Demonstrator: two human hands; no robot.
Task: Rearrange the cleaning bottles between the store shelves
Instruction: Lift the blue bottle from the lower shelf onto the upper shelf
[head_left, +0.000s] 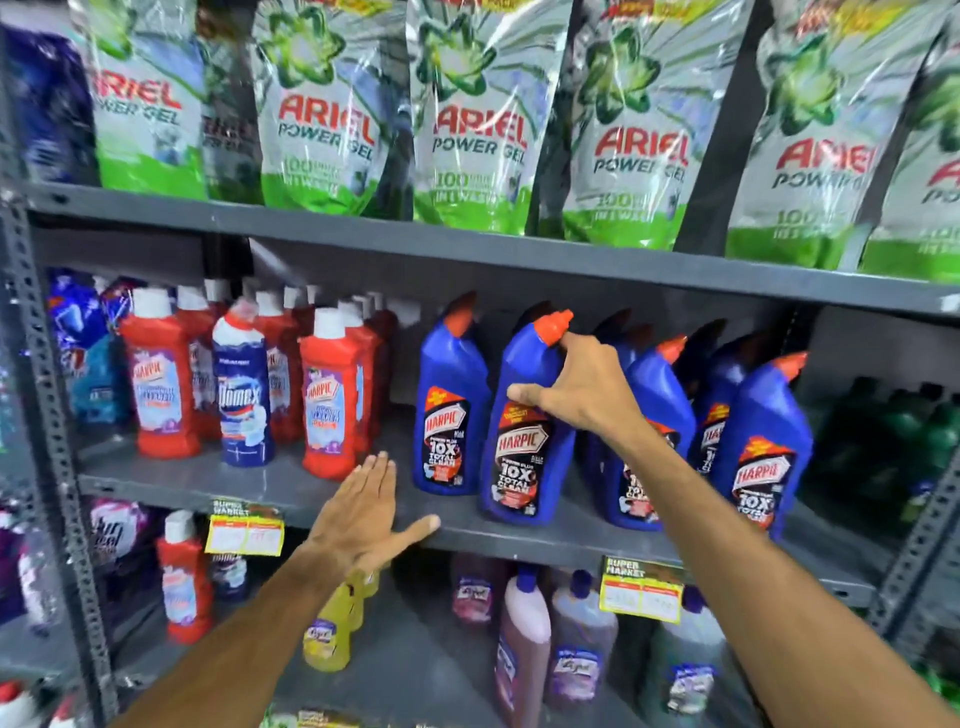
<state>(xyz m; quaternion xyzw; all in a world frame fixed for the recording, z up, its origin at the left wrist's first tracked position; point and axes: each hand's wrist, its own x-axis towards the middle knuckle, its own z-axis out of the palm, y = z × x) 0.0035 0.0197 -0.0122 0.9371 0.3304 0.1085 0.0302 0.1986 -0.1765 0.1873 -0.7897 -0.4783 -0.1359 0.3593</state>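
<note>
On the grey middle shelf (260, 486) stand several blue Harpic bottles with orange caps. My right hand (576, 387) grips the neck of one blue Harpic bottle (524, 441), which tilts slightly at the shelf's front. Another blue Harpic bottle (449, 405) stands just left of it, and more (763, 447) stand to the right. My left hand (366, 512) is flat and open, fingers spread, resting on the shelf's front edge and holding nothing. Left of it stand red Harpic bottles (330, 400) and a blue-white Domex bottle (244, 389).
Ariel Power Gel pouches (467, 114) fill the top shelf. The lower shelf holds a red bottle (184, 577), a yellow bottle (330, 634) and pink and purple bottles (524, 639). Yellow price tags (641, 590) hang on the shelf edge. A perforated metal upright (47, 415) stands at left.
</note>
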